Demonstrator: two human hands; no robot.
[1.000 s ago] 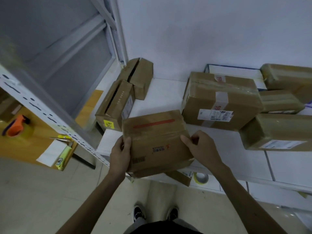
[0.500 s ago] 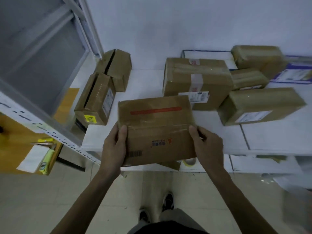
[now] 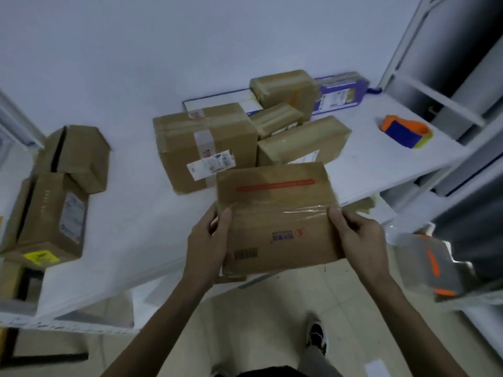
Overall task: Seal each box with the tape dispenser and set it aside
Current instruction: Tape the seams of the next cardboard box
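The person holds a box (image 3: pixel 277 219) off the shelf (image 3: pixel 136 213) by its two short ends. The left hand (image 3: pixel 211 240) grips one end, thumb on the top face and fingers curled round the side. The right hand (image 3: pixel 359 240) grips the other end the same way, its thumb on the end of a clear strip of tape (image 3: pixel 283 210) that runs across the seam between the two thumbs.

The box hangs partly past the shelf's front edge, with bare floor (image 3: pixel 272 308) under the near half. Only the squeeze from the two ends carries it, so a loosened palm could probably tip it forward and down toward the feet.

The tape looks wrinkled near the right thumb. If that end is not pressed flat it may lift, and the flap would open once the box is put down.

Just beyond the fingers sits a tight cluster of taped boxes (image 3: pixel 206 148). Pushing the held box straight away from the body would likely knock into them. Well off to the left hand's side stand open boxes (image 3: pixel 51 213), apparently unsealed.

The tape dispenser (image 3: pixel 405 131) lies on the shelf well beyond and outside the right hand. Reaching for it means letting go on that side, leaving the box on one hand.
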